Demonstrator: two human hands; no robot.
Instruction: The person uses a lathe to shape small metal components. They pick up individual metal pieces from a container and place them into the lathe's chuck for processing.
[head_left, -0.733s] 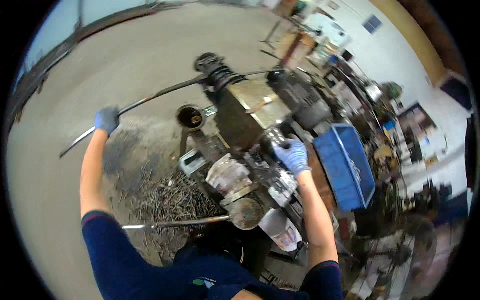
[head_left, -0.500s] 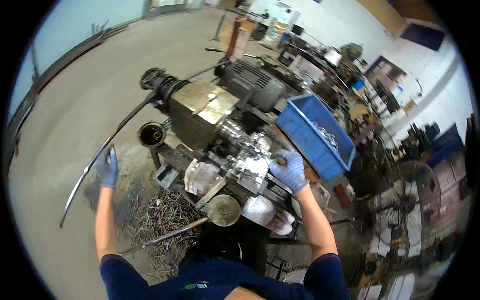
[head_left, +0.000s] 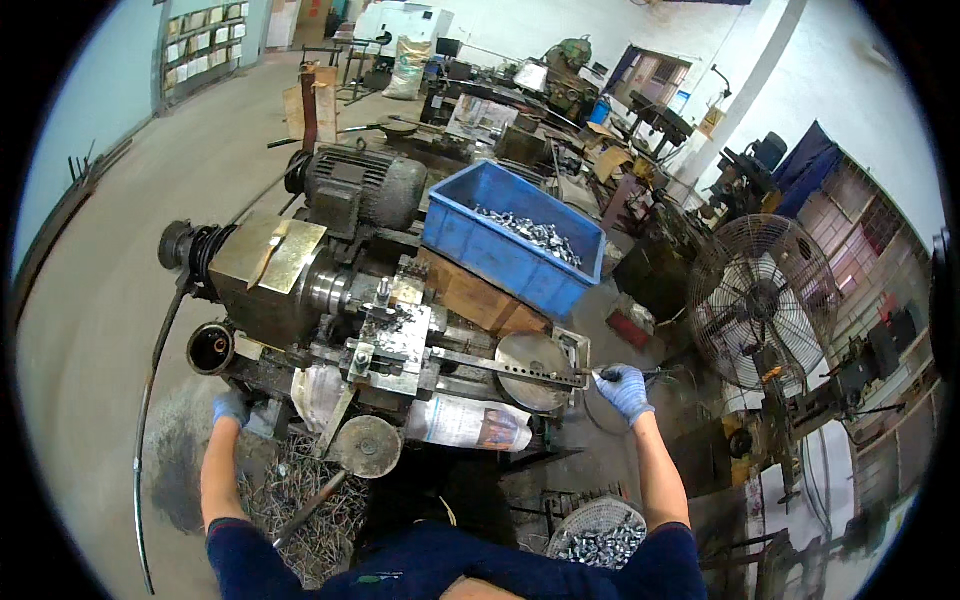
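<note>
Head view: the right hand (head_left: 626, 394) is at the outer end of a perforated bar (head_left: 520, 372), which runs out from the machine (head_left: 398, 340) across a flat round disc (head_left: 530, 347). Its fingers are curled; whether the grip pinches the bar's end or rests just beside it, I cannot tell from where I stand. The arm reaches well out, presumably because the bar ends beyond the machine's body. The left hand (head_left: 232, 408) is low on the opposite side, beside a grey box (head_left: 268, 418). The state of its grip cannot be determined, as the fingers are mostly hidden; it may be steadying itself on the box.

A blue crate (head_left: 505, 272) containing small metal parts (head_left: 530, 235) sits tilted by a wooden board (head_left: 480, 300) behind the machine, probably positioned for easy reach. A pale basket (head_left: 572, 522) of similar pieces (head_left: 607, 545) stands low near the right forearm, likely for the same reason. Thin scraps (head_left: 270, 490) lie heaped below the left side.
</note>
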